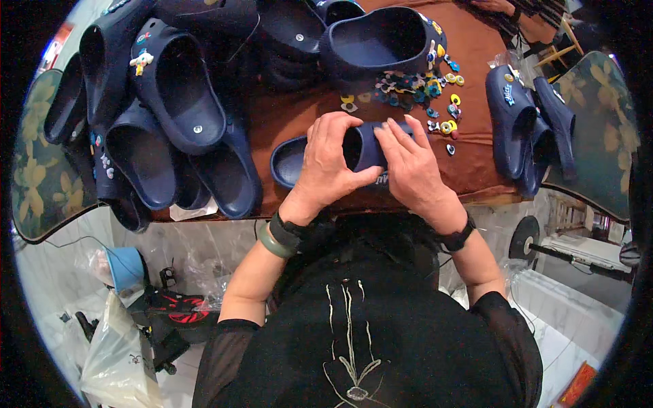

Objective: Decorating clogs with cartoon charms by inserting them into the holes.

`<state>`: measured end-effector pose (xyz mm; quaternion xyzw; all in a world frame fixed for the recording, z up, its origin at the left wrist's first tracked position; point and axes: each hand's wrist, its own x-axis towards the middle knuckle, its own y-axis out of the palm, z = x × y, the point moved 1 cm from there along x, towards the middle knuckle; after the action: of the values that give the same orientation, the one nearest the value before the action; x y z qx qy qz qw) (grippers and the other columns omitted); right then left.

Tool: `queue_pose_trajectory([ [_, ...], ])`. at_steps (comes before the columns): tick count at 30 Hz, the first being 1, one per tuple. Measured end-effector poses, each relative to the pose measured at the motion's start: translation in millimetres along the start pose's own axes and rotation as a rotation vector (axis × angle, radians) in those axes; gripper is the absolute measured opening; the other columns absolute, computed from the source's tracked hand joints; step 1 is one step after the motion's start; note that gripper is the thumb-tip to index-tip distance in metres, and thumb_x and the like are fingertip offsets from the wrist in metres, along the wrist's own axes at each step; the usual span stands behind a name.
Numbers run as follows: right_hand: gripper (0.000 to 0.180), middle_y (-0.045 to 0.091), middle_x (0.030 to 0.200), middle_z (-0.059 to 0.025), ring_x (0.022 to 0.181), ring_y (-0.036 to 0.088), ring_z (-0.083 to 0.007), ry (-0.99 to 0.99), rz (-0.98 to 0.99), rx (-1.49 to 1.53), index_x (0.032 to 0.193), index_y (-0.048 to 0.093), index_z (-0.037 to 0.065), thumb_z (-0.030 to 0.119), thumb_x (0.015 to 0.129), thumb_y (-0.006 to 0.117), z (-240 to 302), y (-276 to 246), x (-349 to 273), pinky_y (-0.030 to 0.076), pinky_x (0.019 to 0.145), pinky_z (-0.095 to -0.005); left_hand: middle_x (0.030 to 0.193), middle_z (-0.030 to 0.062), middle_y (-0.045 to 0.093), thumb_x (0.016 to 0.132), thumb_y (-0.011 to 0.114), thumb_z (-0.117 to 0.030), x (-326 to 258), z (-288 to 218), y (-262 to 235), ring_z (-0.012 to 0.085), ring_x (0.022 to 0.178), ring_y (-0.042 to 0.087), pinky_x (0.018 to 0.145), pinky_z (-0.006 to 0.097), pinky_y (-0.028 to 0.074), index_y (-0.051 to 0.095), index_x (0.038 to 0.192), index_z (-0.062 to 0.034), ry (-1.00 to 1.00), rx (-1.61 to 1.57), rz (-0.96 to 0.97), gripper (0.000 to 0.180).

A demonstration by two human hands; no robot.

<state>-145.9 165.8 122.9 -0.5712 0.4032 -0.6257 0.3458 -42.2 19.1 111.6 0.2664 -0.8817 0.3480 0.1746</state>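
Note:
A dark blue clog (294,160) lies on its side on the brown table (286,112), close to the near edge. My left hand (328,163) grips its upper, with the fingers curled over the opening. On the toe end of the same clog rests my right hand (410,165), fingers pressed flat. Just beyond my hands is a scatter of small colourful shoe charms (415,92). Another dark blue clog (381,42) lies behind the charms with several charms fixed to it.
A pile of dark blue clogs (163,115) fills the table's left side. More clogs (527,129) lie at the right edge. Floral chair cushions (602,129) flank the table. A blue cup (126,266) and plastic bags (122,360) sit on the floor at left.

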Motion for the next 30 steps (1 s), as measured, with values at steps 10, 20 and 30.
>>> queue_pose_trajectory([
  [10,0.029,0.062,0.118,-0.0114,0.111,0.056,-0.0304,0.509,-0.174,0.516,0.119,0.057,0.007,0.008,0.089,0.057,-22.5,-9.3,-31.7,0.034,0.101,-0.0441,0.107,0.013,0.055,0.056,0.085,-0.024,-2.1,-2.4,-3.3,0.0305,0.103,0.054,0.091,0.039,0.042,0.053,0.112,-0.0053,-0.04,-0.01,0.002,0.067],
  [20,0.022,0.062,0.089,-0.0076,0.084,0.06,-0.0227,0.707,-0.177,0.208,0.099,0.068,0.011,0.016,0.078,0.074,-126.9,8.1,-92.3,0.046,0.073,-0.0377,0.105,0.0124,0.056,0.056,0.084,-0.025,-2.5,-5.8,-3.3,0.0311,0.102,0.054,0.09,0.04,0.042,0.054,0.11,-0.0061,-0.066,-0.013,-0.01,0.064],
  [30,0.023,0.064,0.09,-0.0054,0.081,0.06,-0.0198,0.706,-0.054,0.187,0.098,0.065,0.011,0.013,0.076,0.073,-120.8,11.6,-73.4,0.045,0.072,-0.0336,0.109,0.012,0.054,0.057,0.086,-0.023,-2.9,-5.2,-4.8,0.0264,0.105,0.054,0.093,0.035,0.042,0.054,0.113,-0.0049,-0.08,-0.008,0.019,0.067],
])
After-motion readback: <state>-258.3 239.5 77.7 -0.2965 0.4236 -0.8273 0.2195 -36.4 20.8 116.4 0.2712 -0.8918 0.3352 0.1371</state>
